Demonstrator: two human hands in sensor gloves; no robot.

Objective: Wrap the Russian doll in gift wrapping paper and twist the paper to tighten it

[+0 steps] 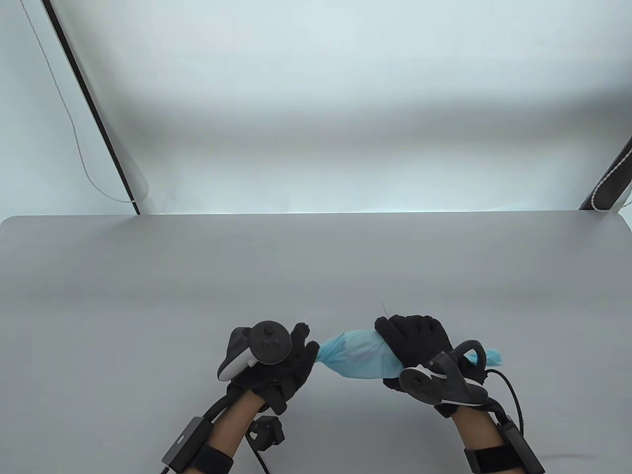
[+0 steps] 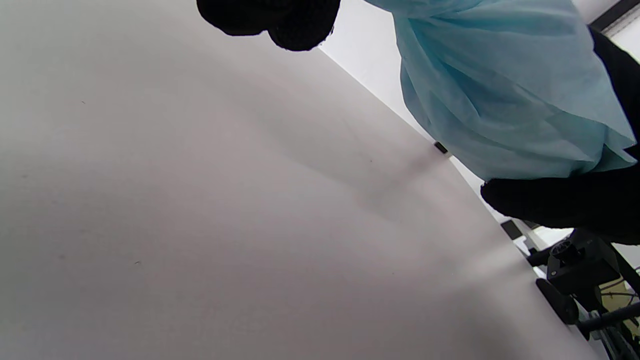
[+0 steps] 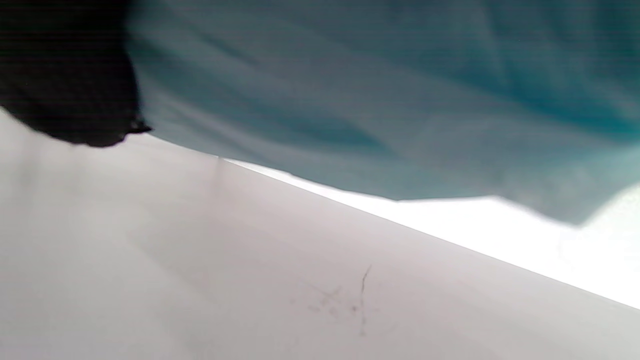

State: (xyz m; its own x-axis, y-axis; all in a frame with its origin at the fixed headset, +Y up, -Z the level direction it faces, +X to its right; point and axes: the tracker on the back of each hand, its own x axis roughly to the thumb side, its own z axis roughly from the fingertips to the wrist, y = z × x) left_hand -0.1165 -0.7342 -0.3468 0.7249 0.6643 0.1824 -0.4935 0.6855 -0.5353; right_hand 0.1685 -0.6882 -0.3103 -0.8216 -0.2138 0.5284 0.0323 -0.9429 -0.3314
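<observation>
Blue wrapping paper point(image 1: 363, 356) makes a plump bundle held just above the grey table point(image 1: 316, 266), near its front edge, stretched crosswise between two black-gloved hands. Whatever is inside is fully covered, so the doll itself cannot be seen. The left hand point(image 1: 276, 363) pinches the narrowed, twisted end of the paper at the bundle's left tip, its fingertips point(image 2: 295, 22) curled in tight around that neck. The right hand point(image 1: 419, 345) is wrapped over the fat part of the bundle from above, fingers point(image 2: 550, 202) closed round its far side and underside, and a short ruffled tail of paper pokes out to the right past that wrist. From the left wrist view the paper shows creased folds fanning out from the pinched end, with the bundle clear of the tabletop. From the right wrist view the paper fills the upper part, blurred, hanging above the table. Each hand carries a tracker strapped on its back, with cables trailing toward the forearms.
</observation>
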